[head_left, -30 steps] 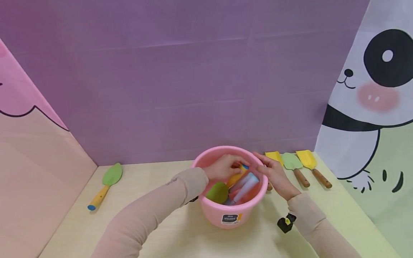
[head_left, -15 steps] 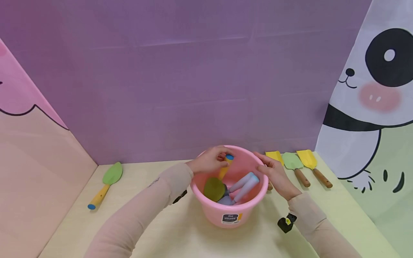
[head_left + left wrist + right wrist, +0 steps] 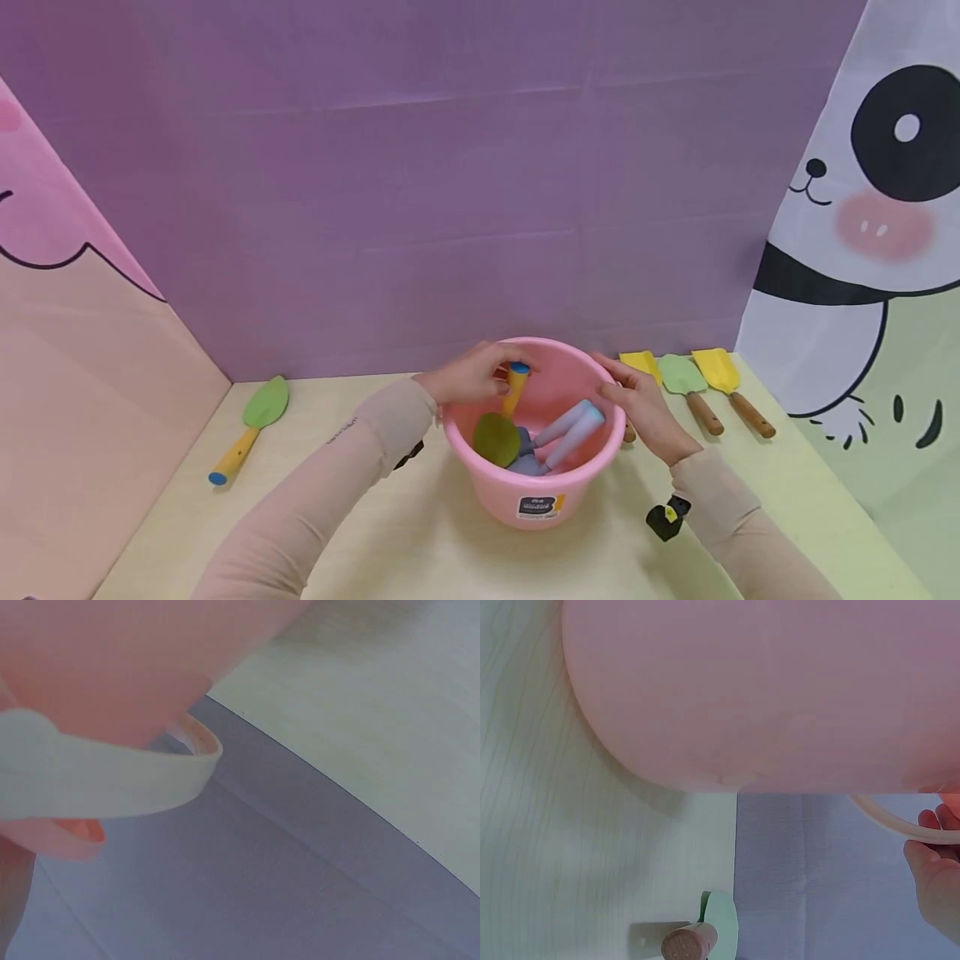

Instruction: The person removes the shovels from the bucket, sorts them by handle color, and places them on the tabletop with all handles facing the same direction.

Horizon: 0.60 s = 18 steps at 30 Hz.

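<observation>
A pink bucket (image 3: 525,500) stands on the table, its rim facing me. Inside it, a trowel with an olive-green rounded blade (image 3: 497,440) leans with its yellow, blue-tipped handle (image 3: 514,392) upward. My left hand (image 3: 474,372) reaches over the far left of the rim and holds the top of that handle between thumb and fingers. On the right side, my right hand (image 3: 637,410) grips the bucket's rim. Two pale lilac handles (image 3: 576,435) with light-blue ends lie in the bucket, their grey heads (image 3: 528,462) low down. The left wrist view shows the bucket's whitish carrying handle (image 3: 112,776).
A green leaf-shaped trowel (image 3: 253,429) with a yellow handle lies at the left. To the right are a green trowel (image 3: 682,375) and a yellow shovel (image 3: 716,372), both wooden-handled, and another yellow shovel (image 3: 642,363) partly behind my right hand. A purple backdrop (image 3: 450,208) rises behind.
My left hand has moved left across the bucket, bringing the trowel's handle from the middle toward the left wall. My right hand has stayed on the rim.
</observation>
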Tool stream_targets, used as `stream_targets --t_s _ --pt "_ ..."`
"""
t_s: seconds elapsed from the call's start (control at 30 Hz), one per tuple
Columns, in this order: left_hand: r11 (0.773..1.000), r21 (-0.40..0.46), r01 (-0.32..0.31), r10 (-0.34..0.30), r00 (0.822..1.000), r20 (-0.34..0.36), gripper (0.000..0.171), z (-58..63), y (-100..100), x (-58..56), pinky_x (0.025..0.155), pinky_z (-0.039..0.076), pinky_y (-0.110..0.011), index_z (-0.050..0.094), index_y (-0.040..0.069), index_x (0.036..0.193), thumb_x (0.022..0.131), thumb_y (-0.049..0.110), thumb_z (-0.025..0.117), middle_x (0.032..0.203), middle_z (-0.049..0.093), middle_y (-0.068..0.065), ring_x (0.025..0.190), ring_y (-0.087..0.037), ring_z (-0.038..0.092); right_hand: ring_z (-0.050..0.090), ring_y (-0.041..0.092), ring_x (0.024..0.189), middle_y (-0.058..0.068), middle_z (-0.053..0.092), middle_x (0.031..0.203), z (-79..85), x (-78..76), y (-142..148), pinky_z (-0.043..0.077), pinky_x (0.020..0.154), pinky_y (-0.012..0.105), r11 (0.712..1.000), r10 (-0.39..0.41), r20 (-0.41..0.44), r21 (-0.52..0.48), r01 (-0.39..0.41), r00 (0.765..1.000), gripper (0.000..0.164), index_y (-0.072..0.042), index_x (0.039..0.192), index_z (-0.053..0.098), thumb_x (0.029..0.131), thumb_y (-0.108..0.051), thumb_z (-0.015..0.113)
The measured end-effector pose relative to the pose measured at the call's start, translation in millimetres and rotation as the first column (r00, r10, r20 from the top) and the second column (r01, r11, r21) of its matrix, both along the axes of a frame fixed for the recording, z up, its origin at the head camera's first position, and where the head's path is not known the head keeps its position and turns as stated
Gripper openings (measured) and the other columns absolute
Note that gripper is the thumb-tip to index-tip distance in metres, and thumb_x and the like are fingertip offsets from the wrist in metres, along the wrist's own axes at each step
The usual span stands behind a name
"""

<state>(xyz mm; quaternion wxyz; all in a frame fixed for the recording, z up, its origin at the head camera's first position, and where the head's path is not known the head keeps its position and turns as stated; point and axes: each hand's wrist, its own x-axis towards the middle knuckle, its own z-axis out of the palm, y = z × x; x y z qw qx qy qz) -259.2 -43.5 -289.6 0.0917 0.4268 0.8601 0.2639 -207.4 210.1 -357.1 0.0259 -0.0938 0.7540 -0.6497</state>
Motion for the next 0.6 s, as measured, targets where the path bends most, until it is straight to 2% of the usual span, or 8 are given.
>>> stream_targets --t_s 0.2,0.27,0.37,0.5,0.6 --pt "0.998 -0.055 -0.034 0.033 0.999 -0.012 0.043 4.7 -1.9 3.6 0.086 0.050 -0.028 0.059 0.008 0.122 0.080 -0.002 0.064 0.110 0.060 -0.006 0.096 -0.018 0.056 0.053 0.025 0.116 0.011 0.041 0.141 -1.3 -0.9 -1.9 0.051 0.083 0.026 1.000 -0.002 -0.004 0.002 0.002 1.000 0.052 -0.013 0.142 0.035 0.092 -0.016 0.047" --pt "0.997 -0.051 -0.055 0.053 0.998 -0.026 0.042 6.2 -2.7 4.6 0.084 0.051 -0.027 0.059 0.007 0.120 0.079 0.001 0.066 0.108 0.060 -0.005 0.094 -0.018 0.057 0.053 0.023 0.115 0.012 0.041 0.141 -1.9 -0.6 -1.7 0.051 0.082 0.024 1.000 -0.007 -0.004 0.004 0.007 1.000 0.052 -0.013 0.142 0.036 0.092 -0.016 0.047" --pt "0.993 -0.029 -0.118 0.117 0.993 -0.025 0.043 9.3 -6.5 6.1 0.081 0.052 -0.026 0.059 0.005 0.118 0.077 0.004 0.070 0.104 0.060 -0.004 0.093 -0.020 0.057 0.053 0.024 0.115 0.012 0.041 0.141 -2.5 -0.4 -1.9 0.050 0.082 0.022 1.000 -0.002 -0.012 0.000 0.002 1.000 0.052 -0.012 0.142 0.035 0.092 -0.015 0.047" --pt "0.983 -0.011 -0.185 0.185 0.983 0.007 0.043 14.0 -14.9 5.7 0.077 0.053 -0.026 0.058 0.003 0.115 0.075 0.006 0.073 0.100 0.060 -0.005 0.091 -0.021 0.058 0.052 0.026 0.117 0.012 0.041 0.142 -1.7 1.0 -2.8 0.050 0.081 0.021 1.000 0.007 -0.013 -0.006 -0.007 1.000 0.052 -0.011 0.142 0.034 0.092 -0.015 0.047" --pt "0.982 -0.020 -0.189 0.190 0.982 0.016 0.041 15.5 -21.5 2.5 0.074 0.054 -0.025 0.057 0.003 0.111 0.074 0.008 0.074 0.097 0.059 -0.005 0.088 -0.020 0.057 0.052 0.025 0.116 0.011 0.041 0.141 -0.3 2.7 -2.0 0.050 0.082 0.021 1.000 0.006 -0.010 0.000 -0.006 1.000 0.052 -0.012 0.142 0.034 0.092 -0.015 0.047"
